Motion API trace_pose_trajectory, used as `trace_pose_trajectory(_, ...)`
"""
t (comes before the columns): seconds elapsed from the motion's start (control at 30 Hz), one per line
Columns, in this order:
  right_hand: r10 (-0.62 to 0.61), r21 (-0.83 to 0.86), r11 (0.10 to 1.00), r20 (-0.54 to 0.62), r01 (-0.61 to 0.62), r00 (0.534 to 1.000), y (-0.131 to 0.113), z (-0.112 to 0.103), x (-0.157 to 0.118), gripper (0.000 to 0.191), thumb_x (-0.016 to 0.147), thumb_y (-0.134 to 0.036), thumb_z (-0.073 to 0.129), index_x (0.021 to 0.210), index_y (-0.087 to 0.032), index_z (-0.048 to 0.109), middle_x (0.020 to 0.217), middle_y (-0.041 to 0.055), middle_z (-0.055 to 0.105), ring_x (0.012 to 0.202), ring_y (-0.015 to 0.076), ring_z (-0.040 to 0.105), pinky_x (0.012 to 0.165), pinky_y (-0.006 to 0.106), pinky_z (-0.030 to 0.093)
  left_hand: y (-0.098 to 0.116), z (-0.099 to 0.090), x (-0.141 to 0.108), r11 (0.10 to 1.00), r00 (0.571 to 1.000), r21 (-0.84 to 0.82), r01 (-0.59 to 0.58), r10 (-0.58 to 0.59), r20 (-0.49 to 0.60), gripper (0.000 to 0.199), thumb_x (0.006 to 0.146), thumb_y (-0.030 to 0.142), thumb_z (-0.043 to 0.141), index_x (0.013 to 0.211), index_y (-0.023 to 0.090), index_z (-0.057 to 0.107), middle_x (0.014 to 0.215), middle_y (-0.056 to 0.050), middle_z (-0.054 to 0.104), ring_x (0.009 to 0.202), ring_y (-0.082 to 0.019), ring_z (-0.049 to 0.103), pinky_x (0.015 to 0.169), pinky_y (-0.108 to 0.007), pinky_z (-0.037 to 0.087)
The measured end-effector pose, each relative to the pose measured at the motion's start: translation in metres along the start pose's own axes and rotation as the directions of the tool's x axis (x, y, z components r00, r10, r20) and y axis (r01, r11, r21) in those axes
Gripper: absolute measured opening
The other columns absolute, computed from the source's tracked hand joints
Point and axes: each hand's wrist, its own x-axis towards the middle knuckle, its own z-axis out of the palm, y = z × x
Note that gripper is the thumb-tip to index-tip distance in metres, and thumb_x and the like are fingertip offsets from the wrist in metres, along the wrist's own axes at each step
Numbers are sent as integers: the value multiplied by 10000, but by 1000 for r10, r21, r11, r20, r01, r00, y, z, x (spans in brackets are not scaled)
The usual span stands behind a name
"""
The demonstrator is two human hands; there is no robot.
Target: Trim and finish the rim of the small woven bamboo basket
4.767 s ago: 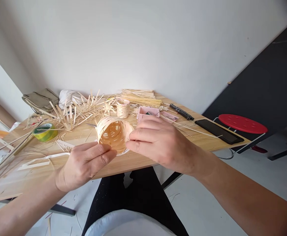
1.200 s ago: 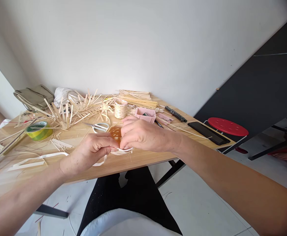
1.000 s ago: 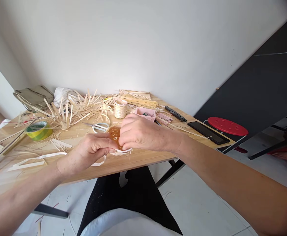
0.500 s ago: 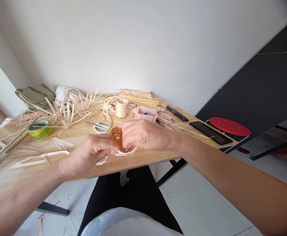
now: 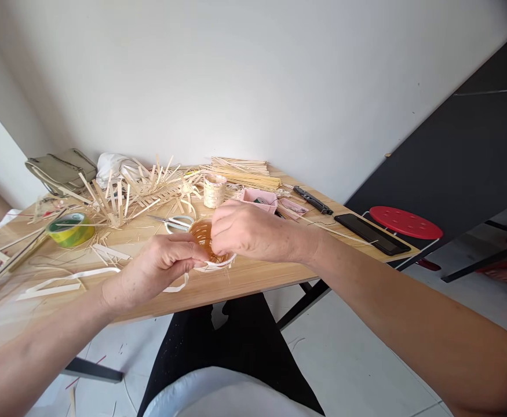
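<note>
A small woven basket [image 5: 201, 234] is tilted with its mouth toward me, its inside glowing amber and its rim edged in white. My left hand [image 5: 166, 260] is closed, thumb and fingers pinching the rim on the left side. A white strip [image 5: 178, 287] hangs below that hand. My right hand [image 5: 242, 231] is closed too, fingers curled down at the basket's mouth on the right; its fingertips are hidden, so I cannot tell what they pinch. White-handled scissors [image 5: 179, 223] lie just behind the basket.
On the wooden table [image 5: 231, 284] stand a finished-looking woven cup [image 5: 214, 191], a pink box [image 5: 259, 200] and a tape roll [image 5: 70, 229]. Loose wooden strips [image 5: 149, 185] are heaped at the back left. A black phone [image 5: 371, 234] lies at the right, near a red stool [image 5: 405, 222].
Both hands and the basket have shifted slightly left. The basket's opening has turned a little, and my right hand's fingers are lower in its mouth.
</note>
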Motion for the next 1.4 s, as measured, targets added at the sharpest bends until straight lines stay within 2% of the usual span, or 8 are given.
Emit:
trace_pose_trajectory(0.2,-13,-41,999,-46,12,999,1,-2,-1,316,869,-81,490,570,-170,541,578,-37,495,628,109,430,636,244,346,-1,4,0,998,996,63,3,3,-86,167,865,168,511,794,190,660,670,7,608,605,-89,569,560,-172,424)
trace_pose_trajectory(0.27,22,-75,997,-163,-34,986,0,-3,-5,264,874,-86,496,640,-166,588,640,-20,554,667,119,453,645,242,369,-3,4,-1,994,988,109,28,-11,-152,153,861,174,520,810,191,662,688,3,614,619,-91,577,567,-172,429)
trace_pose_trajectory(0.4,76,-158,974,-458,-165,885,-12,5,-10,238,907,-88,437,779,-139,630,758,24,596,715,122,477,659,238,388,-4,6,2,977,955,202,64,-1,-295,142,841,178,542,799,186,677,683,-2,632,607,-98,593,554,-174,438)
trace_pose_trajectory(0.6,-46,-377,913,-474,-155,879,-25,24,-3,327,840,-22,459,559,-168,542,568,-22,476,582,120,377,547,264,297,-3,13,10,978,939,168,121,-58,-339,180,817,146,532,741,189,690,626,11,626,549,-90,560,508,-169,412)
trace_pose_trajectory(0.83,-225,-370,927,-430,57,874,-32,21,-3,291,809,-17,503,556,-162,506,569,-32,465,591,120,367,549,266,281,1,21,9,988,939,28,153,-136,-316,191,815,141,530,694,182,671,636,13,618,583,-95,559,544,-175,422)
trace_pose_trajectory(1.0,-210,-364,931,-470,29,857,-33,28,-9,257,820,-40,520,598,-167,537,599,-35,516,596,119,383,554,269,290,2,24,8,989,932,19,149,-134,-337,170,811,155,548,713,190,682,647,8,628,594,-97,572,554,-174,429)
trace_pose_trajectory(1.2,-104,-378,921,-464,-90,880,-28,30,-12,274,832,-40,504,606,-182,566,602,-30,525,620,119,416,582,270,341,0,24,10,979,923,31,200,-177,-342,169,792,170,550,718,193,699,609,5,628,559,-106,571,525,-186,424)
trace_pose_trajectory(1.4,-197,-272,961,-510,60,837,-50,27,-3,263,827,-72,502,599,-187,565,608,-25,532,594,118,447,608,275,410,0,29,11,976,903,27,218,-191,-384,163,800,170,540,713,182,677,663,-5,652,611,-122,595,569,-211,455)
